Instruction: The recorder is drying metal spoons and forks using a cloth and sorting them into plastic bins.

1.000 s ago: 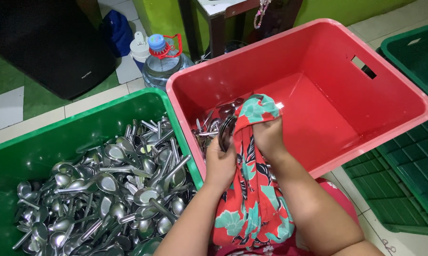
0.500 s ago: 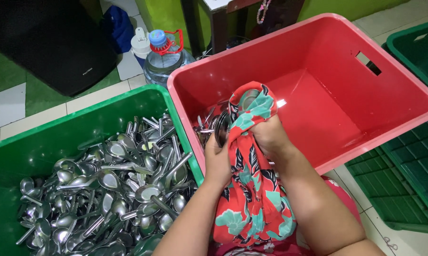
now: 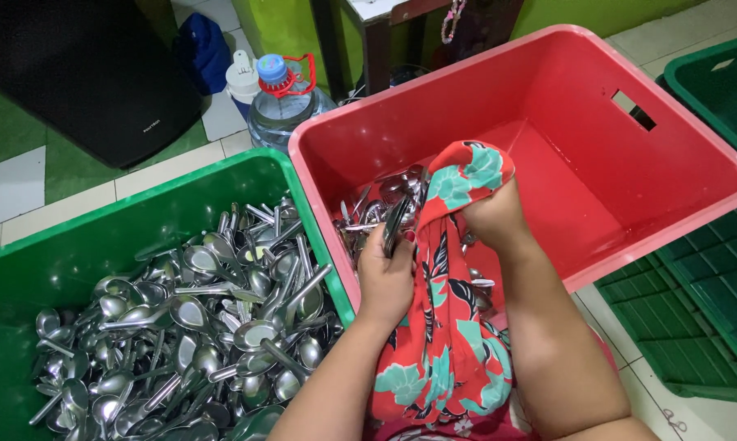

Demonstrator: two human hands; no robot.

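Left hand [image 3: 385, 282] is clamped on a spoon [image 3: 397, 224]; right hand [image 3: 492, 216] is bunched into the floral cloth [image 3: 450, 327], over the red bin [image 3: 548, 98]. Steel looks stiff, light, probably slippery, so grip the handle. Green bin [image 3: 74, 245] full of spoons [image 3: 213, 318] beside it; water bottle [image 3: 282, 102] on tiled floor [image 3: 9, 184] beyond.

White floor tiles [image 3: 9, 184], green mat [image 3: 78, 167], dark cabinet [image 3: 74, 73], lime-green wall [image 3: 282, 28].

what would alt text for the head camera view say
Two bare hands wipe metal spoons over a red tub: the left hand grips the spoons, the right hand rubs them with a red floral cloth. Beside it, a green tub holds a heap of spoons.
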